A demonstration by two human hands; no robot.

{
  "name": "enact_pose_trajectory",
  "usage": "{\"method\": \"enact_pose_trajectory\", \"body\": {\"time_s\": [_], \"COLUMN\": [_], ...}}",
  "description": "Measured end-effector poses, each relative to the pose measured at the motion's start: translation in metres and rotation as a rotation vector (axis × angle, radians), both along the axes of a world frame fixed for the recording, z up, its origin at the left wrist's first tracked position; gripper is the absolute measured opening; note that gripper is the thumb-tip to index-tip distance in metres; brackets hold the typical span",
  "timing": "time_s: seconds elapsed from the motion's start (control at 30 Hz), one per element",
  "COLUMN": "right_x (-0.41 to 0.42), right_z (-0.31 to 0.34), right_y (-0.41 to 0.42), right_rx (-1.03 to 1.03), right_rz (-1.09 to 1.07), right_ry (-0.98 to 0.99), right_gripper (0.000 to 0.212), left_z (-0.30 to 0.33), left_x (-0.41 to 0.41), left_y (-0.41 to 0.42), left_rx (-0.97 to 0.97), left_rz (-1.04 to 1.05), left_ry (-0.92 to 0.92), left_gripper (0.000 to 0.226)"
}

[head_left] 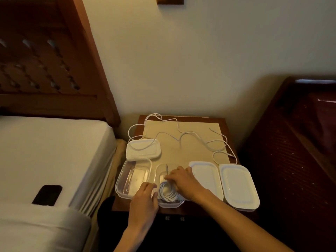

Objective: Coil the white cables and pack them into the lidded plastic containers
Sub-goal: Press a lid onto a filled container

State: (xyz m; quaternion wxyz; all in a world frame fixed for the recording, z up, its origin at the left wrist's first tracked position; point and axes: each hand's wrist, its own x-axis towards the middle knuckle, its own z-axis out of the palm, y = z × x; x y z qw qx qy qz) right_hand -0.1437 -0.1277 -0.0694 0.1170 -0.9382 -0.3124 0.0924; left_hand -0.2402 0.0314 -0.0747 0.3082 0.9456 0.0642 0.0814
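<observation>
Right hand (181,180) lying palm-down over coiled white cable (168,194), fingers pressing it into open clear container (170,203) directly beneath. Left hand (144,197) touching that container's left wall, fingers loosely curled; firm grip or not, cannot tell. Second open container (133,177) sitting just left of left hand. Loose white cables (183,135) trailing beyond both hands. Two white lids (205,176) lying right of right hand.

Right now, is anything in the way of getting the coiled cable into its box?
No. The coiled cable already lies inside the open clear container, with both hands on it: the left hand at the near rim, the right hand pressing the coil down. No lid covers it.
</observation>
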Motion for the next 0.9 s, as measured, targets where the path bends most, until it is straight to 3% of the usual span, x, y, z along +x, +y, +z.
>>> {"method": "enact_pose_trajectory", "body": {"time_s": [0.2,0.37,0.5,0.67,0.9], "right_x": [-0.003,0.004,0.036,0.099,0.129], "right_z": [-0.015,0.007,0.033,0.021,-0.015], "right_y": [-0.006,0.004,0.032,0.071,0.089], "right_rx": [0.121,0.215,0.419,0.38,0.345], "right_rz": [0.014,-0.124,-0.294,-0.512,-0.698], "right_ry": [-0.125,-0.288,-0.083,0.13,0.3], "right_gripper": [0.031,0.021,0.021,0.018,0.026], "left_z": [-0.004,0.02,0.049,0.046,0.015], "left_x": [0.001,0.019,0.068,0.145,0.175], "left_y": [0.003,0.015,0.045,0.096,0.122], "left_rx": [-0.037,-0.014,-0.012,-0.045,0.023], "left_rz": [-0.019,0.013,0.139,0.343,0.319], "left_ry": [-0.017,-0.103,-0.224,0.003,0.35], "left_gripper": [0.01,0.002,0.003,0.01,0.017]}}
